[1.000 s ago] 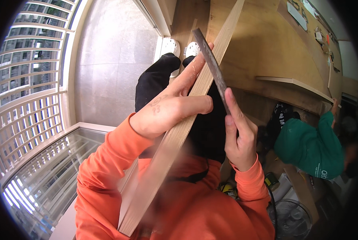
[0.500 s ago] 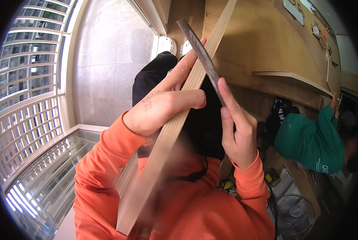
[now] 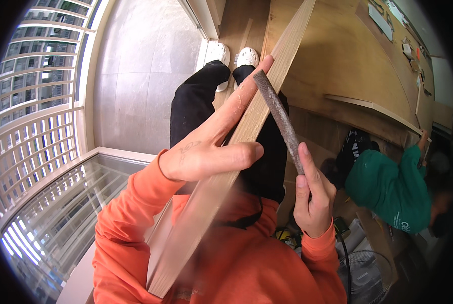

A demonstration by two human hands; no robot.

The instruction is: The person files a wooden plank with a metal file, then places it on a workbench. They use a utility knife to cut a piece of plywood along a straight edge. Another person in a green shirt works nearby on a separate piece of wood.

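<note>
A long pale wooden strip (image 3: 254, 120) slants from my lap up to the far right, its near end against my orange sweater. My left hand (image 3: 206, 157) is closed on it, thumb across the top and index finger stretched along the left side. Sawdust specks cling to that finger. My right hand (image 3: 315, 197) pinches one end of a dark, narrow metal file (image 3: 283, 116). The file's far end rests on or just over the strip's right edge, close to my left fingertip; exact contact I cannot tell.
At the right, a person in a green top (image 3: 386, 190) bends beside a large wooden panel (image 3: 333, 61). A fan (image 3: 366, 273) stands on the floor at the lower right. To the left are a glass-topped surface (image 3: 84, 197) and a white window grille (image 3: 36, 131).
The file has been drawn back toward me and to the right, so its tip reaches less far across the strip. My left hand and the strip have shifted slightly in view.
</note>
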